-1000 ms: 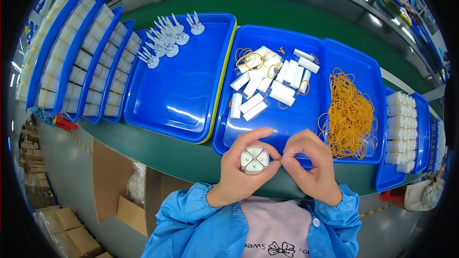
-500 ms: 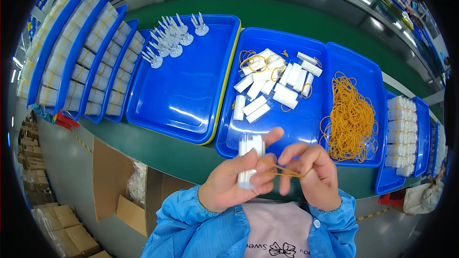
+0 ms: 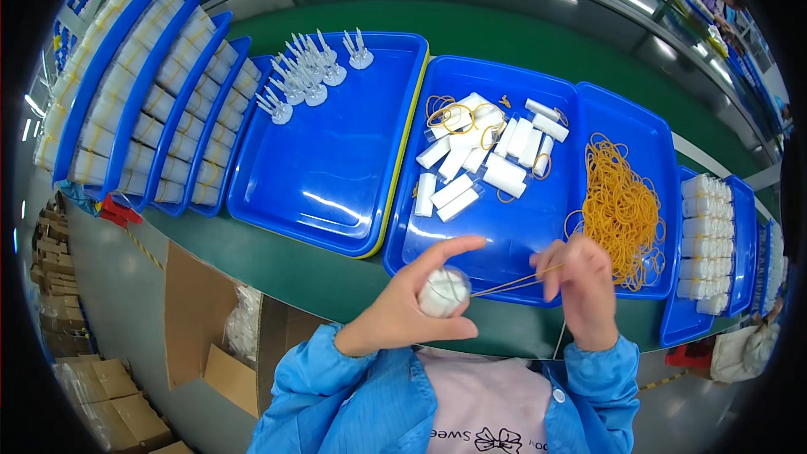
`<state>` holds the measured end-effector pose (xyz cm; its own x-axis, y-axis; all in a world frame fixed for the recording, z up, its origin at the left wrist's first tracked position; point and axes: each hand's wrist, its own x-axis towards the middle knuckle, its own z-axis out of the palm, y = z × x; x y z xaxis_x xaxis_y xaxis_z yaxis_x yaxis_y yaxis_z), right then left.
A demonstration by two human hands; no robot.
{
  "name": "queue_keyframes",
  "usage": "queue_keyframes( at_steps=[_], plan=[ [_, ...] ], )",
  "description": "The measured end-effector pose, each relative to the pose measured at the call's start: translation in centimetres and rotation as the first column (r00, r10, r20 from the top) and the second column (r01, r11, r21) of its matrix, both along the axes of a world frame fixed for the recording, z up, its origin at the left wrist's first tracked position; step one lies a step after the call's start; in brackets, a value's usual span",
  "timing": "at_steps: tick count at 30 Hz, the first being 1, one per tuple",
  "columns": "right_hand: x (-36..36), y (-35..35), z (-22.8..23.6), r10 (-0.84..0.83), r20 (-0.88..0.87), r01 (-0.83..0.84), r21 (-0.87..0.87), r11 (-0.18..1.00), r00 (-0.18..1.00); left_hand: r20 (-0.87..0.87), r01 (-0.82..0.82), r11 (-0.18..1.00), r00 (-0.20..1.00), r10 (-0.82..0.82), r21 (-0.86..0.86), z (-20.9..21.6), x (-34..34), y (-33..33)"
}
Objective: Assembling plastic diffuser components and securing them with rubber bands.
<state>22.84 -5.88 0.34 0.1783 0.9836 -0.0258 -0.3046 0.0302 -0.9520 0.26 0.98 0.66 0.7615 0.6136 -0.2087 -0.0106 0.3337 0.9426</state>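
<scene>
My left hand (image 3: 387,313) grips a white bundle (image 3: 444,292) wrapped in clear film, its round end turned up and its thumb and fingers around the sides. From the bundle, a tan rubber band (image 3: 514,286) runs taut to my right hand (image 3: 586,290), whose pinched fingers pull its other end; those fingers are slightly blurred. Behind my hands, several white rolls (image 3: 504,175) in clear film lie in the middle blue tray (image 3: 420,244), with a few loose bands among them. A heap of rubber bands (image 3: 622,210) fills much of the tray on the right.
Left of the middle, a blue tray (image 3: 311,176) holds clear pronged plastic pieces (image 3: 294,76) at its far side. Tilted trays of banded white bundles (image 3: 160,101) stand at far left. More bundles (image 3: 704,235) are stacked at right. An open cardboard box (image 3: 210,319) stands below the table edge.
The bundle has turned from lying sideways to end-up in my left hand. My right hand has moved right and up, stretching the rubber band away from it.
</scene>
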Motion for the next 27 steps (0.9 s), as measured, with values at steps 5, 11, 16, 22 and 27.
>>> queue_keyframes(
  at_steps=[5,11,16,22,27],
  plan=[
    [0.6,1.4,1.8,0.218,-0.279,-0.230,-0.012,0.973,0.935,-0.419,0.132,0.866,0.903,0.096,0.483,-0.2,2.7,-1.7],
    [-4.6,-1.8,3.8,-0.118,0.904,-0.550,0.349,0.759,0.410,-0.074,-0.041,0.944,0.995,0.069,0.326,-0.2,3.1,-0.4],
    [0.3,-2.5,3.6,0.205,0.808,-0.320,-0.022,0.947,0.552,0.230,-0.008,0.978,0.972,0.056,-0.206,-0.7,1.4,-0.2],
    [-0.1,-3.9,0.6,0.292,0.017,-0.279,0.364,0.889,0.956,0.422,-0.022,0.938,0.890,0.175,-0.345,-1.6,2.2,-0.9],
    [-1.8,-5.0,-0.7,0.310,-0.786,-0.243,0.209,0.947,0.534,0.366,-0.171,0.970,0.925,0.098,0.173,-2.0,2.8,-1.2]
  ],
)
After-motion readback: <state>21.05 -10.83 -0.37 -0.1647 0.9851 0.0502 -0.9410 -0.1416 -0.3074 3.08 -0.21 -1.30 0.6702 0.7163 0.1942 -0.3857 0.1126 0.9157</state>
